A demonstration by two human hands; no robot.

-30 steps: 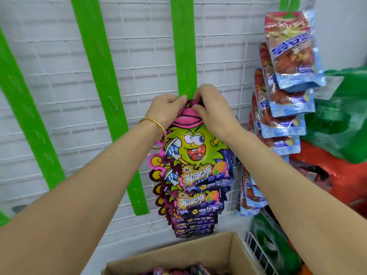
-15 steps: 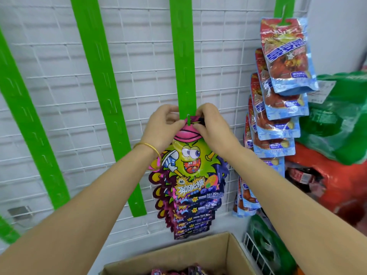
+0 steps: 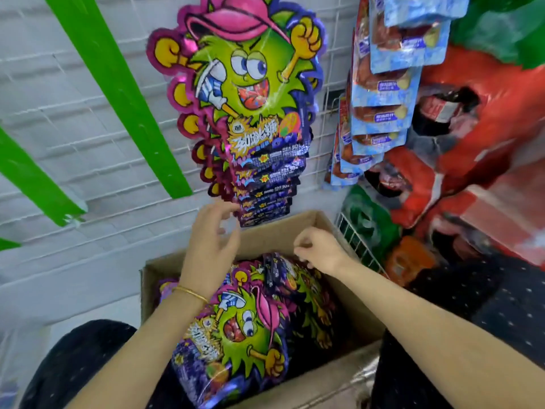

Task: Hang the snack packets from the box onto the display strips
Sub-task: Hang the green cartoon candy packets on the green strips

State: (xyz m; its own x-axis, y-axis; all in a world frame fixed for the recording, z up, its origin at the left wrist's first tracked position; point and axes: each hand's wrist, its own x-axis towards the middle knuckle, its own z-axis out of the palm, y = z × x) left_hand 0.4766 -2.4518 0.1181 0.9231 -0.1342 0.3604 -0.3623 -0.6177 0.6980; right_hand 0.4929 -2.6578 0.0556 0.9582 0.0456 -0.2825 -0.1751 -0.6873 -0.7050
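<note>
We hold both hands over the open box [image 3: 283, 228], and neither carries anything. The left hand [image 3: 211, 246] has its fingers spread and relaxed. It hovers above the far-left part of the box, just below the lowest packet of the hung column [image 3: 247, 93]. The right hand [image 3: 320, 252] has its fingers loosely curled downward, with nothing visible between them. It sits just above the packets at the far-right side of the box.

The top packet [image 3: 244, 326] lies face up in the box, below both hands and nearer to us than either. Its long axis runs roughly left to right. The pink cap end points right and the printed base points left.

We judge that the hanging hole sits at the cap end, although it cannot be made out here. On that basis the right hand is the nearer one for a grip at the header, and the left hand is placed to support the base.

The packet must be turned upright, cap end up, before it goes on a strip. A bare green display strip [image 3: 118, 93] stands just left of the hung column.
</note>
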